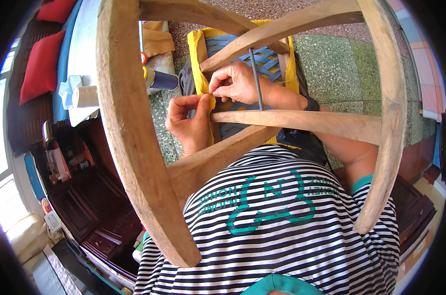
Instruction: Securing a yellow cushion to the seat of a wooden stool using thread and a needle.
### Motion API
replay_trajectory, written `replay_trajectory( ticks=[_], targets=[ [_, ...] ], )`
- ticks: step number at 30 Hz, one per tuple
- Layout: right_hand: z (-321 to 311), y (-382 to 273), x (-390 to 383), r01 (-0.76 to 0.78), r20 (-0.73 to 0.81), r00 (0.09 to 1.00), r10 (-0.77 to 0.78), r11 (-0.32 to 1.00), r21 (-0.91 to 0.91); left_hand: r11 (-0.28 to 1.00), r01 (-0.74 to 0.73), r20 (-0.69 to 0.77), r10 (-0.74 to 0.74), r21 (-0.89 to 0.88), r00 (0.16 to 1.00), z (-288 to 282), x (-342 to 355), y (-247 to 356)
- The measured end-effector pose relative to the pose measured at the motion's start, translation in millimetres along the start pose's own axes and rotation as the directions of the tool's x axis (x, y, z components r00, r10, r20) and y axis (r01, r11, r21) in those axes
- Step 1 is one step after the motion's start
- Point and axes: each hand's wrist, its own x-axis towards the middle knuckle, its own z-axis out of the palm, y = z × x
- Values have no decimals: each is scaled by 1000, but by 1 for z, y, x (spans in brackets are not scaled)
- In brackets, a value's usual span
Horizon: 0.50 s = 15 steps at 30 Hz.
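A wooden chair frame (129, 147) with curved legs surrounds my hands, its crossed rails above a seat of woven blue straps (220, 44) edged in yellow fabric (198, 64). My left hand (188, 120) pinches a fold of that yellow fabric at the seat's left edge. Just right of it, my right hand (237, 86) has thumb and forefinger pinched together at the same edge; whatever is between them is too small to make out. A dark metal rod (256, 77) runs between two rails, across the right hand and forearm.
At left stand a pale table edge with a white roll (84, 96), a dark blue cylinder (164, 79) and tan cloth (156, 39). Beyond are red cushions (40, 69) and dark wooden furniture (80, 206). A speckled floor (321, 64) shows behind the chair, checked fabric (424, 59) at far right.
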Motion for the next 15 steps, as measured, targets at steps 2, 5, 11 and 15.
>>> replay_trajectory(
  ticks=[2, 5, 11, 15],
  targets=[
    [-1, 2, 1, -32, 2, 999, 32, 999, 32, 963, 167, -78, -187, -214, 979, -2, 0, 4],
    [0, 5, 2, -54, 2, 999, 54, 996, 69, 904, 246, 66, -238, -348, 969, -6, 6, 2],
    [1, 6, 2, -8, -21, 1000, 8, 1000, 4, 940, 264, 206, -220, -216, 953, -13, 11, -7],
    [5, 6, 2, 170, -151, 969, -194, 973, -156, 968, 193, 237, -153, -159, 960, -16, 15, 1]
  ],
)
